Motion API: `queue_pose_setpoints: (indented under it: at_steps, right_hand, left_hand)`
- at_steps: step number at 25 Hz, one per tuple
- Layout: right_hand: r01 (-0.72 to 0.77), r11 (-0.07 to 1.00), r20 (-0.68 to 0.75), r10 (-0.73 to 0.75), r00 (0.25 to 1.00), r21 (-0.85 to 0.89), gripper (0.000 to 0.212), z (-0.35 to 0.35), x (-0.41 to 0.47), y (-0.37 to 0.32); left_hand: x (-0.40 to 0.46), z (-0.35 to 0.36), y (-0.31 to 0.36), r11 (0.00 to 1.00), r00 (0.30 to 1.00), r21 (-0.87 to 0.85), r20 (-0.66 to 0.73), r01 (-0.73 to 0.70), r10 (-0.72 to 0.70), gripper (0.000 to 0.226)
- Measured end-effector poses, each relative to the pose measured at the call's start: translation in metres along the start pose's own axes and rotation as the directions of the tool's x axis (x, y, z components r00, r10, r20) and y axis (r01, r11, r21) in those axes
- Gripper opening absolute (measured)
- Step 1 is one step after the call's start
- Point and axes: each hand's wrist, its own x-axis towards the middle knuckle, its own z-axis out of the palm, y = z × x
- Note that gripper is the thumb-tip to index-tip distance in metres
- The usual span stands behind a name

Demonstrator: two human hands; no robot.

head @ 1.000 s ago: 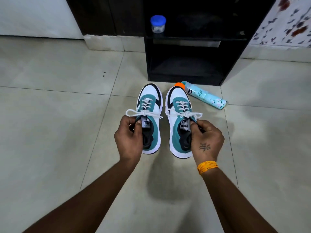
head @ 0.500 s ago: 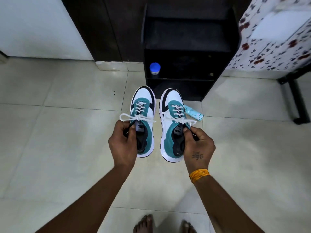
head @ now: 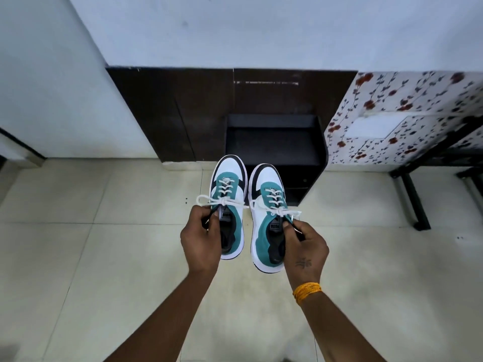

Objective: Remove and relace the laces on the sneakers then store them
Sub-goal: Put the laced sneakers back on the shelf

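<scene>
Two white, teal and black sneakers hang in the air above the floor, both laced with white laces tied in bows. My left hand [head: 201, 240] grips the left sneaker [head: 230, 184] by its collar beside the tongue. My right hand [head: 305, 250] grips the right sneaker [head: 266, 189] the same way at its collar. The toes point away from me, toward a black shelf unit [head: 274, 137] that stands against the wall just beyond them.
A dark brown panel [head: 183, 108] backs the shelf unit. A flower-patterned cloth [head: 407, 111] covers furniture with black metal legs [head: 415, 202] at the right. Pale floor tiles [head: 104, 257] spread below, and a white wall [head: 52, 87] rises at the left.
Both sneakers have been lifted higher off the floor, and the view has risen with them. The shelf unit's top now shows; the blue-lidded jar and the spray bottle are out of sight.
</scene>
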Motion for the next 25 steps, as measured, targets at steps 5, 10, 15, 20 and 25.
queue_pose_setpoints:
  at_steps: [5,10,15,20,25]
  right_hand:
    - [0.027,1.0,0.015,-0.026,1.0,-0.013,0.016,0.017,0.05,-0.035]
    - [0.016,0.99,-0.01,-0.018,1.0,-0.138,0.007,0.037,0.129,-0.03]
    - [0.135,0.951,0.075,-0.119,0.99,-0.278,0.006,0.067,0.211,-0.017]
    - [0.204,0.926,0.118,-0.174,0.978,-0.317,0.004,0.115,0.273,0.007]
    - [0.234,0.913,0.126,-0.203,0.971,-0.333,0.004,0.158,0.32,0.04]
  left_hand:
    - [0.042,0.035,0.038,0.997,1.0,0.069,-0.007,-0.019,0.02,0.007]
    - [0.086,0.092,0.047,0.993,0.999,0.12,-0.035,-0.013,0.017,0.008]
    - [0.14,0.147,0.042,0.983,0.999,0.182,-0.047,-0.013,0.022,0.011]
    - [0.197,0.19,0.013,0.97,0.999,0.241,-0.011,-0.029,0.032,0.01]
    - [0.244,0.227,-0.02,0.952,0.994,0.287,0.054,-0.107,0.095,0.012]
